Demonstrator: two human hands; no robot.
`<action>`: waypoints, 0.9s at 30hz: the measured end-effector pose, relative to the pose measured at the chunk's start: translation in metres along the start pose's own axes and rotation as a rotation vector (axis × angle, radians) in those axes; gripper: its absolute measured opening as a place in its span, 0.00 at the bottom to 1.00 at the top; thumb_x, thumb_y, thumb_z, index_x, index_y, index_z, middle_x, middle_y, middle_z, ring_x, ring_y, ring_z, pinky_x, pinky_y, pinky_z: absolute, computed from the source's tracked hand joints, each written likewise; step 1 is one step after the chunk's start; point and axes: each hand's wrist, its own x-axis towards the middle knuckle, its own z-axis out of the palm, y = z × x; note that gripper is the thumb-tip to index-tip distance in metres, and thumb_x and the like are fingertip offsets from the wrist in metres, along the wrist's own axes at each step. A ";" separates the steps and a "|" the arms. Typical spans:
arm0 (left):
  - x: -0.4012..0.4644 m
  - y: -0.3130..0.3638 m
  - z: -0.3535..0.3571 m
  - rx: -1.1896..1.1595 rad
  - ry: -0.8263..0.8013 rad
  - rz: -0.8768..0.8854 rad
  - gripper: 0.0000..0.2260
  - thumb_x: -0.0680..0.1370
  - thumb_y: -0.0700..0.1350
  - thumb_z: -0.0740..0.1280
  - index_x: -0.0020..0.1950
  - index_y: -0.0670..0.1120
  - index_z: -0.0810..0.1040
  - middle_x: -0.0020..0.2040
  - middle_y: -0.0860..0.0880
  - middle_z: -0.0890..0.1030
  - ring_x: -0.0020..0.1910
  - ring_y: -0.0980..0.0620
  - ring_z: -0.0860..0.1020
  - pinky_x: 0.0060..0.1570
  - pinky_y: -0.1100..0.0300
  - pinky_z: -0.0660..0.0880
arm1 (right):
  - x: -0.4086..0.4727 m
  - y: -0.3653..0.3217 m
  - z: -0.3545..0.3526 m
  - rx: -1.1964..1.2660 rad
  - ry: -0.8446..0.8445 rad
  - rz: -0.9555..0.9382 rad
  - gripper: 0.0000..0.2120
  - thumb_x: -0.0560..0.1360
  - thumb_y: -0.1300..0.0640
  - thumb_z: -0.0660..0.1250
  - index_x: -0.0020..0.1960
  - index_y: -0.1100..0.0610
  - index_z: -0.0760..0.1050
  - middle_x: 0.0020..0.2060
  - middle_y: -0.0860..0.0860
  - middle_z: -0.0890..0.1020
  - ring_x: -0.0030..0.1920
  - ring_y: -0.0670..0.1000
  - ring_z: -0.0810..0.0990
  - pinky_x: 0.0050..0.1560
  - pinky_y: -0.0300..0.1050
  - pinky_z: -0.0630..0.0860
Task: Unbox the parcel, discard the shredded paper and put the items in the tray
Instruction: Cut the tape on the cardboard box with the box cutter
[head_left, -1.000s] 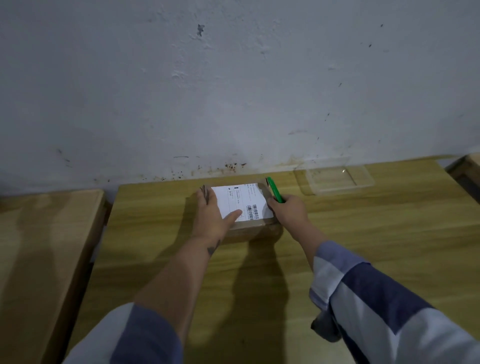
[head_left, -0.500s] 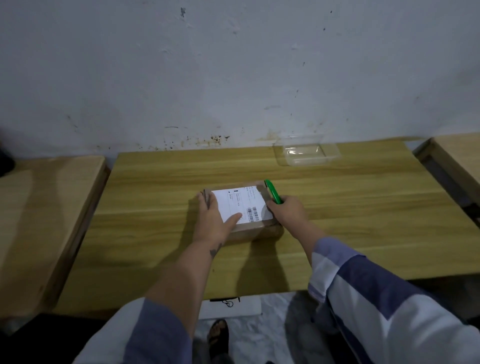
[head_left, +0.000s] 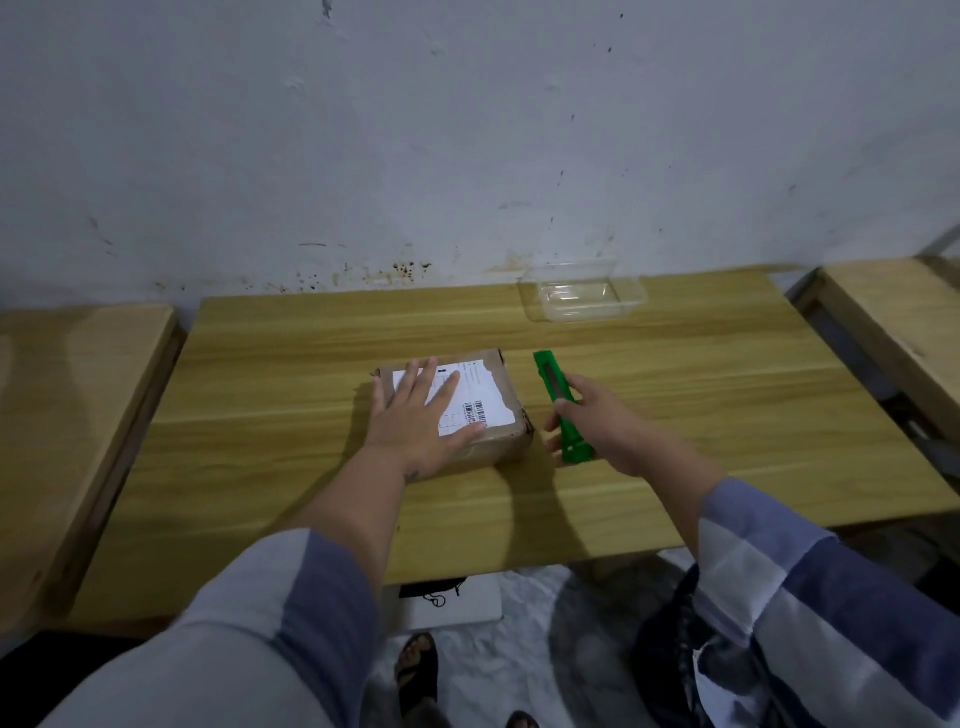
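A small brown cardboard parcel with a white shipping label lies closed in the middle of the wooden table. My left hand rests flat on its top with fingers spread. Just right of the parcel, my right hand grips a green utility knife that points away from me, a short gap from the box. A clear plastic tray sits at the table's far edge near the wall, with nothing in it.
Lighter wooden tables stand to the left and right, separated by narrow gaps. A white wall rises right behind the table. Below the near edge I see a white bag on the floor and a sandalled foot.
My right hand has drawn the green knife away from the parcel's right edge. My left hand has shifted from gripping the left side to lying flat on top. The view has pulled back.
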 end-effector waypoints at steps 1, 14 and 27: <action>-0.002 0.000 0.000 0.001 0.013 0.004 0.43 0.68 0.77 0.42 0.78 0.57 0.40 0.78 0.52 0.36 0.76 0.52 0.33 0.72 0.40 0.32 | -0.003 0.001 0.002 0.014 -0.014 0.006 0.22 0.82 0.60 0.54 0.74 0.49 0.59 0.41 0.56 0.76 0.34 0.54 0.77 0.33 0.50 0.80; 0.000 0.001 0.003 0.048 0.039 0.006 0.49 0.64 0.80 0.46 0.78 0.56 0.40 0.78 0.51 0.36 0.76 0.50 0.33 0.70 0.38 0.30 | -0.014 -0.013 0.024 -0.271 -0.016 -0.127 0.31 0.79 0.68 0.52 0.77 0.49 0.50 0.45 0.55 0.73 0.36 0.52 0.70 0.40 0.51 0.74; -0.001 0.002 0.004 0.038 0.069 0.006 0.48 0.65 0.79 0.48 0.78 0.56 0.41 0.79 0.51 0.37 0.76 0.51 0.34 0.70 0.39 0.30 | -0.011 -0.012 0.031 -0.656 0.128 -0.206 0.25 0.81 0.60 0.51 0.77 0.52 0.51 0.69 0.57 0.71 0.63 0.59 0.74 0.59 0.50 0.73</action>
